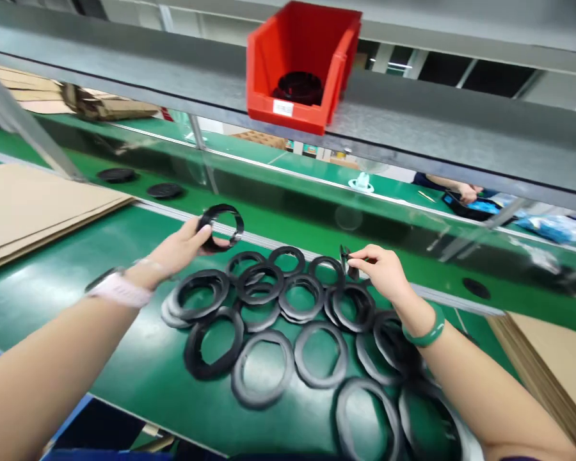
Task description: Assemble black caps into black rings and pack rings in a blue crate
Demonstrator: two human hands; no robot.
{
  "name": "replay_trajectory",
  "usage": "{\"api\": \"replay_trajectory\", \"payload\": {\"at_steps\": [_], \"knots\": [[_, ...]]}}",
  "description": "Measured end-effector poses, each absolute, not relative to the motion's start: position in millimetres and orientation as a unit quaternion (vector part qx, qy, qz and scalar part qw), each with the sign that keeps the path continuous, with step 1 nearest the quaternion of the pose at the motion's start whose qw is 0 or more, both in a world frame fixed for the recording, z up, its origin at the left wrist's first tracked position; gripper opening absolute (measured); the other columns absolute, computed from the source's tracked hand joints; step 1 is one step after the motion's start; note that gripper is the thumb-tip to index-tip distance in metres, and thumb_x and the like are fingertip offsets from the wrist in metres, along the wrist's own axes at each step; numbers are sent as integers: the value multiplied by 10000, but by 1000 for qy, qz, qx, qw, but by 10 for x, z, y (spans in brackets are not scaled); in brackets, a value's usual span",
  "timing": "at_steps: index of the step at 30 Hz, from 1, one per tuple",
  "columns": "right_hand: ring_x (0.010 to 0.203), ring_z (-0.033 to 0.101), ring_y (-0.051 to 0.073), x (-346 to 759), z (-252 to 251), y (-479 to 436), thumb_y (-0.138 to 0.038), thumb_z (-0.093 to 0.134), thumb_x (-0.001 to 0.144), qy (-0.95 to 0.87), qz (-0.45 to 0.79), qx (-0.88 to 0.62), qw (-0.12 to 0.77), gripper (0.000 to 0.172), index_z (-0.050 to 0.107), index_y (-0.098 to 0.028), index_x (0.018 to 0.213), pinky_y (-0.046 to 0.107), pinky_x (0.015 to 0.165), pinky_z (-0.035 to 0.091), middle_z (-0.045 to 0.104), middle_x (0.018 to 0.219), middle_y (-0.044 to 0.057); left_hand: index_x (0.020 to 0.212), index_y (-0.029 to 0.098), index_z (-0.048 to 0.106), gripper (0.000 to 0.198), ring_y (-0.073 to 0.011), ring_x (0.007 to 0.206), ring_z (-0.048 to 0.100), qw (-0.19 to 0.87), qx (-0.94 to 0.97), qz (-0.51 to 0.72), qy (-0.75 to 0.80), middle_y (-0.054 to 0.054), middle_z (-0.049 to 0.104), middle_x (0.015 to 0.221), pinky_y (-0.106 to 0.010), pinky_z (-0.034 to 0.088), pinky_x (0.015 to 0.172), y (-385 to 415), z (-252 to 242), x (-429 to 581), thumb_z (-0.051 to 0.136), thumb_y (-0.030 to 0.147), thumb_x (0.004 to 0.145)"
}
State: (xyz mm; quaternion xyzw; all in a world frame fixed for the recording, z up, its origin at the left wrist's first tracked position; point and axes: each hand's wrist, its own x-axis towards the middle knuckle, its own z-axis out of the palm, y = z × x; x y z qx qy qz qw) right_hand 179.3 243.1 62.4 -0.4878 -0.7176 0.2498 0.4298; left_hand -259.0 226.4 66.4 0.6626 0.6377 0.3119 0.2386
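Observation:
My left hand holds a black plastic ring up above the green table, thumb and fingers on its lower left rim. My right hand pinches a small black part between thumb and forefinger, just over the far right of the ring pile. Several black rings lie spread and overlapping on the table between and below both hands. A pale watch band sits on my left wrist and a green bangle on my right.
A red bin holding a black part hangs on the grey shelf overhead. Flat cardboard sheets lie at left, more cardboard at right. Black discs rest on the conveyor behind. Another person's hand works across the line.

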Motion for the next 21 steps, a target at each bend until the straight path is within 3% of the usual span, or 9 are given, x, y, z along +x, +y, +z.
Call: {"api": "replay_trajectory", "payload": {"at_steps": [2,4,5,6,8,10,14,19,21], "knots": [[724,610,208,1871,722,1961,-463,792,808,-715,247,-464,461,232,799,-231,828,334,666,472,668,784,38,1279,97,471,691,-267,1032,692,396,613,380,568,-151,733,1090,-457,529,957,1772,619,-2203,175,658,1004],[726,605,207,1905,762,1559,-441,798,833,-713,248,-451,476,199,802,-242,839,337,663,478,660,769,37,1010,135,599,667,-293,978,694,546,547,404,489,-152,747,956,-466,515,988,1249,483,-1772,366,754,925],[730,607,208,1909,760,1385,-423,798,847,-714,250,-444,480,178,803,-245,847,339,664,486,662,768,38,976,164,598,605,-286,932,696,590,533,396,459,-124,744,903,-446,536,934,1005,399,-1559,530,754,859],[729,608,206,1906,746,1226,-402,796,861,-716,253,-437,482,156,803,-247,856,340,664,493,663,767,37,1045,195,575,574,-276,916,695,632,524,376,428,-90,739,909,-426,547,889,788,314,-1359,716,680,772],[724,610,200,1884,691,950,-354,787,886,-724,254,-420,485,111,801,-246,869,337,659,501,661,762,32,1188,255,494,681,-251,903,698,697,498,355,374,-28,723,875,-398,547,869,458,157,-1023,874,504,680],[720,609,190,1848,611,725,-306,774,908,-737,251,-399,484,72,796,-240,888,327,656,503,657,762,27,1227,253,473,666,-223,894,692,719,487,344,357,-13,711,871,-371,543,871,266,23,-803,861,438,718],[712,596,174,1751,406,429,-263,719,960,-774,230,-353,472,78,774,-208,957,308,638,488,640,776,30,1148,177,540,413,-194,877,676,683,513,337,395,-45,699,868,-340,545,869,80,-206,-663,690,456,884],[713,565,173,1614,101,299,-243,639,1010,-838,167,-316,413,117,731,-172,1006,316,651,465,624,790,40,1380,234,358,788,-260,1202,622,676,489,354,423,-92,629,1264,-411,538,1024,-124,-416,-664,826,297,748],[722,557,181,1573,11,272,-215,606,1021,-857,126,-308,393,123,714,-157,1018,320,655,456,616,792,50,1410,232,328,816,-277,1222,616,665,495,343,442,-116,590,1333,-436,539,1035,-171,-456,-675,816,295,759]]}}
